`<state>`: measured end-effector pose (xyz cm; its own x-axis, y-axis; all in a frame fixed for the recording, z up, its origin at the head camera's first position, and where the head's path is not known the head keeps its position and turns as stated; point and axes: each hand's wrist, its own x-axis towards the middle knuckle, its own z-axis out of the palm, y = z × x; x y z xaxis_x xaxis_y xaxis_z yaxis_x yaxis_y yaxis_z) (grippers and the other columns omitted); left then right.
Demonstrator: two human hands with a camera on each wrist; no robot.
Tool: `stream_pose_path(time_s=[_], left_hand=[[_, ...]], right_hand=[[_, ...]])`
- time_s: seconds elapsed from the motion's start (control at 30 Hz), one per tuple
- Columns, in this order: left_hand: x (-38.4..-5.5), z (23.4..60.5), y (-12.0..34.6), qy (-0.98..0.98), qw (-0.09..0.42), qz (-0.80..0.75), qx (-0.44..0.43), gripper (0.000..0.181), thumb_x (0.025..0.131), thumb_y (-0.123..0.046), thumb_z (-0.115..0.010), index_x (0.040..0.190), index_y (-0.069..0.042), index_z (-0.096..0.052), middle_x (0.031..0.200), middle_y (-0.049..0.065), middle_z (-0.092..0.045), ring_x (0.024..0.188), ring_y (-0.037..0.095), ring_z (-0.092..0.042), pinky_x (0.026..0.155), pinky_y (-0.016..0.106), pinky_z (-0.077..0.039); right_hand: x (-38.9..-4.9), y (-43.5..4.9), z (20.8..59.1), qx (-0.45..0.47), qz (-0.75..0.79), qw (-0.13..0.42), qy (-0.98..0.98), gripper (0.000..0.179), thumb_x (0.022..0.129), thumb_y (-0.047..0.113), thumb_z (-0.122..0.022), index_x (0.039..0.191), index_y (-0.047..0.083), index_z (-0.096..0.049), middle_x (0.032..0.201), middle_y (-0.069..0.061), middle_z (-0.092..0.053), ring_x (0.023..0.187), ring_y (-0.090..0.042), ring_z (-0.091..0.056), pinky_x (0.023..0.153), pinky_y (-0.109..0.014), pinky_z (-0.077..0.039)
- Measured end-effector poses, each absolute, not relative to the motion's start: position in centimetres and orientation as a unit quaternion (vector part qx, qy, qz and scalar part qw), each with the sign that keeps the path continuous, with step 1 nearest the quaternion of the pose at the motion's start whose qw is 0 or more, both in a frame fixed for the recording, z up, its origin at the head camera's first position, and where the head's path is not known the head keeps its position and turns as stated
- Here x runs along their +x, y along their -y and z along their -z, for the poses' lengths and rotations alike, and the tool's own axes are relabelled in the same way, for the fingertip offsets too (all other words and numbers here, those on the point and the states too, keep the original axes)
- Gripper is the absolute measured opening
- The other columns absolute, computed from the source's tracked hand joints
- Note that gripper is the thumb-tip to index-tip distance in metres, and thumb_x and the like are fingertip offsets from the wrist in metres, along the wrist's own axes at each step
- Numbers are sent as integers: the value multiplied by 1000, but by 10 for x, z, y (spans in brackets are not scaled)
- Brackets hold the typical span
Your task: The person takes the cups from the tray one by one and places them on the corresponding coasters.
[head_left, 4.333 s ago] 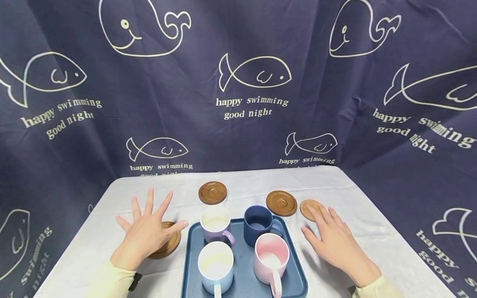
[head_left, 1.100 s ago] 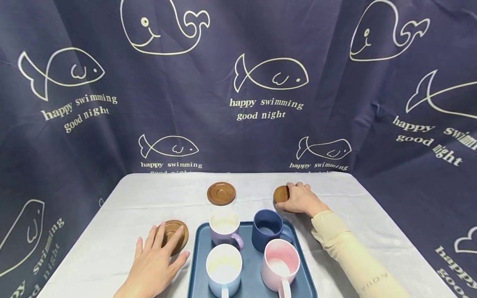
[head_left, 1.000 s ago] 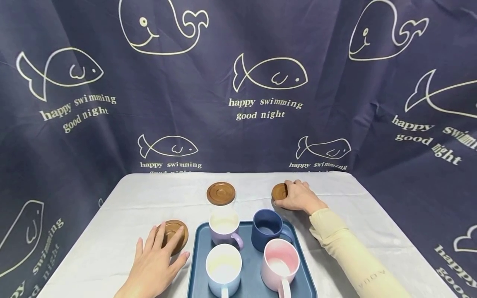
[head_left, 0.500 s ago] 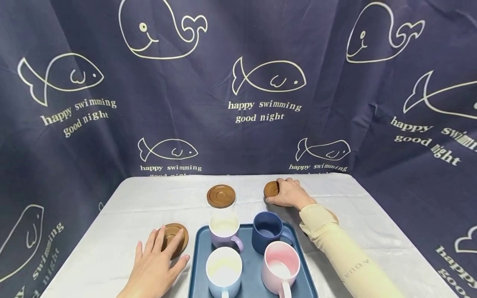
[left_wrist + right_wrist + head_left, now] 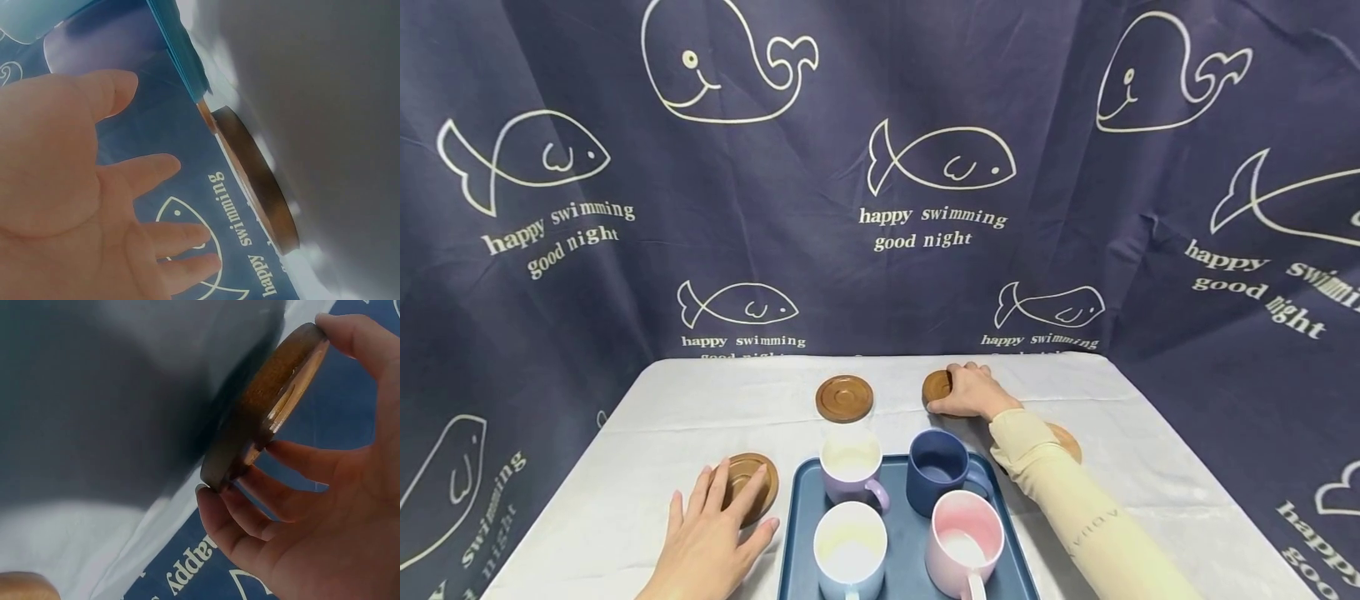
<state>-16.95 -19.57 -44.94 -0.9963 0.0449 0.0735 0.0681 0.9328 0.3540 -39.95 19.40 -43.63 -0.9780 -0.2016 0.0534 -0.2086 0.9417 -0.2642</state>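
My right hand point(image 5: 973, 392) grips a brown wooden coaster point(image 5: 937, 387) by its edge at the back of the table, thumb on the near side and fingertips on the far rim. The right wrist view shows this coaster point(image 5: 269, 394) tilted in that frame, between thumb and fingers, close over the white cloth. My left hand point(image 5: 703, 533) hovers with fingers spread over another brown coaster point(image 5: 765, 498), partly covering it. In the left wrist view a gap shows between those fingers and the coaster point(image 5: 256, 181). A third brown coaster point(image 5: 844, 399) lies at the back middle.
On a blue tray point(image 5: 917, 575) stand a purple mug point(image 5: 842, 482), a dark blue mug point(image 5: 934, 483), a light blue mug point(image 5: 850, 575) and a pink mug point(image 5: 951, 558). A lighter wooden coaster point(image 5: 1067, 442) is partly behind my right sleeve. A patterned curtain point(image 5: 820, 250) hangs behind the table.
My right hand, over the lighter coaster at first, now holds the brown one and has slid it left toward the back-middle coaster. My left hand has come lower, its fingers less spread.
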Motion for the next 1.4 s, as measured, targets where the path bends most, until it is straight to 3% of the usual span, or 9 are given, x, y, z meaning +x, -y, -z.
stream_pose_path(time_s=[0.4,1.4], left_hand=[[-170,452,197,983,36,176,-31,67,97,-57,-63,154,-24,-51,162,30,-30,150,54,-21,109,82,-10],[-171,456,200,986,30,160,-31,68,95,-59,-65,153,-27,-52,163,30,-29,149,54,-23,108,83,-11]], right_hand=[[-406,-188,446,97,-126,-23,987,91,72,58,-83,140,2,-58,115,-19,-61,108,-39,-52,90,-54,-50],[-420,-175,446,121,-121,-24,985,87,72,57,-83,134,0,-61,112,-17,-65,107,-37,-54,91,-52,-50]])
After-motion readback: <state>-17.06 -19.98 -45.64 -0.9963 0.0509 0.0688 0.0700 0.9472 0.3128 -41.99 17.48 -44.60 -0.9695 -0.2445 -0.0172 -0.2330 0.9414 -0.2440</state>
